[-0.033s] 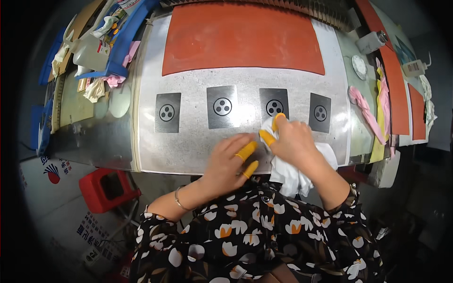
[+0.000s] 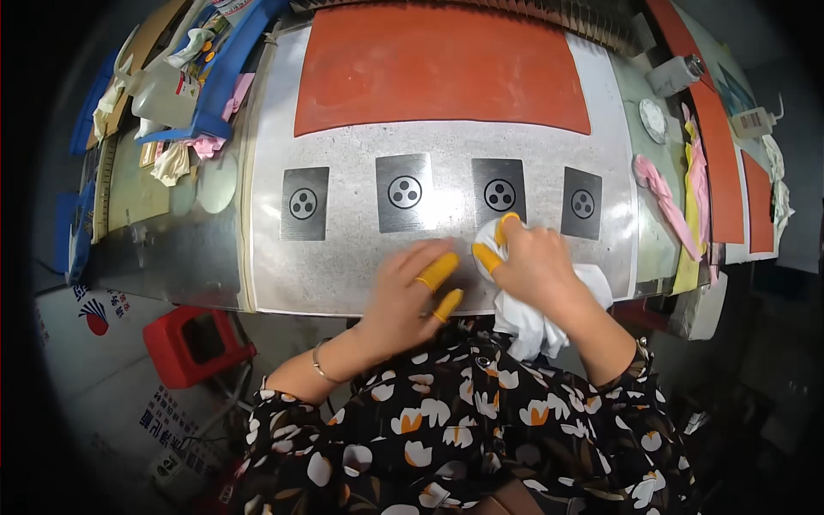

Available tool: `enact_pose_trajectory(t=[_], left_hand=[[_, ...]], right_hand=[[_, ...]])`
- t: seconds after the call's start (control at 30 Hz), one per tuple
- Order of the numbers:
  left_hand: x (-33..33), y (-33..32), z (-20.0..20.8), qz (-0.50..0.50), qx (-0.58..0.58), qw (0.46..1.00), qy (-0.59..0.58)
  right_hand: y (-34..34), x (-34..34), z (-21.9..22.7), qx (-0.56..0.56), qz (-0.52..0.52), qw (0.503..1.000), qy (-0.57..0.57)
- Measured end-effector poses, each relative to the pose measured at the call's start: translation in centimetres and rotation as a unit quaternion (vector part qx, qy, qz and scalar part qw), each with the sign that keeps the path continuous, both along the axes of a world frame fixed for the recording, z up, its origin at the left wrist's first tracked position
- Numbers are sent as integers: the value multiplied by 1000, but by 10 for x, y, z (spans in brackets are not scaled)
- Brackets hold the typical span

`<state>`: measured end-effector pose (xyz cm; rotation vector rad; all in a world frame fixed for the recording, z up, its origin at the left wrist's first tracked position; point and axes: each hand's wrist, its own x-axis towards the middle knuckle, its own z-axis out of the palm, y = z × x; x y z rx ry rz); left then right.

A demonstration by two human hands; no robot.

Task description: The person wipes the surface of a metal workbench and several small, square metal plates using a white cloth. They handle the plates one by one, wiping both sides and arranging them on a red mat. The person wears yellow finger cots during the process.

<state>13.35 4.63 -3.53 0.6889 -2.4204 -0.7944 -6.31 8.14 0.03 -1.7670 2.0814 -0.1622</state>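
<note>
Left of the glossy workbench (image 2: 172,279), a red stool (image 2: 165,345) stands above pale, dark-printed floor (image 2: 107,408).

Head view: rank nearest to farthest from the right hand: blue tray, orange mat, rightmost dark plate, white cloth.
1. White cloth: in the right hand.
2. Rightmost dark plate: ahead, slightly right.
3. Orange mat: farther ahead, across the worktop.
4. Blue tray: far off, upper left.

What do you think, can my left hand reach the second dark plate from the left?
Probably yes: the left hand looks empty, and that plate lies just ahead of its fingers, uncovered; the right hand and white cloth sit off to the right.
</note>
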Motion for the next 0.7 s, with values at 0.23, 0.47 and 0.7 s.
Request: enact_pose_trajectory(t=[0.23, 0.47, 0.7], left_hand=[[52, -24, 13, 55, -58, 993, -88], [56, -27, 10, 28, -79, 990, -110], [63, -27, 0, 30, -50, 997, -45]], right_hand=[[-40, 24, 33, 5, 46, 999, -1], [-140, 52, 0, -50, -15, 998, -24], [-97, 79, -5, -11, 16, 1000, -5]])
